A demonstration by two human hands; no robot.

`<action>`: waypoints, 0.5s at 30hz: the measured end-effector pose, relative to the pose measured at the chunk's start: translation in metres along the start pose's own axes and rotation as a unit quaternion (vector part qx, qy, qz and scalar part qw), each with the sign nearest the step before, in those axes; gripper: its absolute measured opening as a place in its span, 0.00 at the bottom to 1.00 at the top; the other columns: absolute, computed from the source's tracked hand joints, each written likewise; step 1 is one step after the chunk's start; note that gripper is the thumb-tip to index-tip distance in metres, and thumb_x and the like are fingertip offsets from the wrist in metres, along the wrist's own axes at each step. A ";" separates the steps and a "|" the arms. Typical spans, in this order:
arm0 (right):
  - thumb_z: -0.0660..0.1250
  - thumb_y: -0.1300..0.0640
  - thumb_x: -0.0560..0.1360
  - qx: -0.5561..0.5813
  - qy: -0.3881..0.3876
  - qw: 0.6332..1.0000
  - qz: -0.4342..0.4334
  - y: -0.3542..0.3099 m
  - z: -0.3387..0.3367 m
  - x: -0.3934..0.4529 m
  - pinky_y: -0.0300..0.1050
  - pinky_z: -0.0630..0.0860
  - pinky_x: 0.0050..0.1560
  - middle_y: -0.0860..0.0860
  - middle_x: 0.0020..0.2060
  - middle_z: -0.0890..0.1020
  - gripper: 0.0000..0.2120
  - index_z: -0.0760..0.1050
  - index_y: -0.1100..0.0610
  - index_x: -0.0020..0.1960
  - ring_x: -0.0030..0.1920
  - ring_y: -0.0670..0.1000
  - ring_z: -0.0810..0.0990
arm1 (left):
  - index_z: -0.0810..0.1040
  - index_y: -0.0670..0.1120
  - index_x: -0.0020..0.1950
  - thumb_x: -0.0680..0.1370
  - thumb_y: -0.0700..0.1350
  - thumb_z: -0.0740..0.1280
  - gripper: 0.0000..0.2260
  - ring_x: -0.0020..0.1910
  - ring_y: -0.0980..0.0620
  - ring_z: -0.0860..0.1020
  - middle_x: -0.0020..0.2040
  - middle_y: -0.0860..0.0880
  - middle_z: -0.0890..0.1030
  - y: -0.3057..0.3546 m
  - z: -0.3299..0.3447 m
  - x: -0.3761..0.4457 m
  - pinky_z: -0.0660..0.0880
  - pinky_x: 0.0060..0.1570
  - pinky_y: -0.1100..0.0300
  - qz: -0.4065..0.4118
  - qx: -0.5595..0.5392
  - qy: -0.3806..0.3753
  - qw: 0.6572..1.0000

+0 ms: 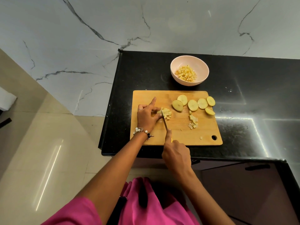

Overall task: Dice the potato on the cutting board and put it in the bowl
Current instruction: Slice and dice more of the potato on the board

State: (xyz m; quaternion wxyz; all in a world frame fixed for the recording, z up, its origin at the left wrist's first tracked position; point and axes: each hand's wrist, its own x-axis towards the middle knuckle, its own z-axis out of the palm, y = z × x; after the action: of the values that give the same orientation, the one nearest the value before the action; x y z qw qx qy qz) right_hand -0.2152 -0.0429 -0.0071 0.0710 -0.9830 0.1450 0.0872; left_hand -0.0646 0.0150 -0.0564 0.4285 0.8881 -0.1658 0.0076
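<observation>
Left hand (148, 115): fingertips pinch the pale half-diced potato cluster (166, 113) on the rectangular wooden cutting board (178, 137).
Right hand (177, 154): curled round the slim steel knife (165, 124); handle mostly hidden.
Round potato slices (193, 105): board's far side.
Pink round bowl (176, 62): behind the board, holding dice.

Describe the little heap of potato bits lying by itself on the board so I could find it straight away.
Start at the wooden cutting board on the black counter. Below the row of round potato slices, right of the knife, lies a small loose heap of diced pieces. No hand touches it, unlike the pile under the left hand.
</observation>
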 end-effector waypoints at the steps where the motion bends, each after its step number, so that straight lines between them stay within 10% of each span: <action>1: 0.51 0.62 0.78 0.010 -0.003 1.000 0.003 0.003 -0.002 -0.002 0.47 0.66 0.35 0.57 0.45 0.78 0.29 0.44 0.61 0.76 0.39 0.57 0.76 | 0.65 0.47 0.72 0.71 0.48 0.73 0.32 0.51 0.53 0.68 0.50 0.54 0.83 0.000 -0.001 0.001 0.60 0.43 0.68 -0.003 0.000 -0.002 1.000; 15: 0.52 0.60 0.79 0.042 0.057 0.997 0.008 -0.003 -0.014 0.034 0.48 0.66 0.34 0.58 0.44 0.78 0.26 0.52 0.58 0.76 0.41 0.60 0.78 | 0.65 0.44 0.72 0.70 0.43 0.74 0.33 0.50 0.52 0.79 0.47 0.50 0.84 -0.005 -0.010 -0.003 0.70 0.57 0.62 0.001 -0.034 0.026 0.999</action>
State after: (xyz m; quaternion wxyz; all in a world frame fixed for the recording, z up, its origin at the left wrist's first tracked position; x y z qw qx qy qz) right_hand -0.1805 -0.0519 0.0007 0.1029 -0.9814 0.1601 0.0254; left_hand -0.0646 0.0264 -0.0541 0.4626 0.8725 -0.1554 0.0253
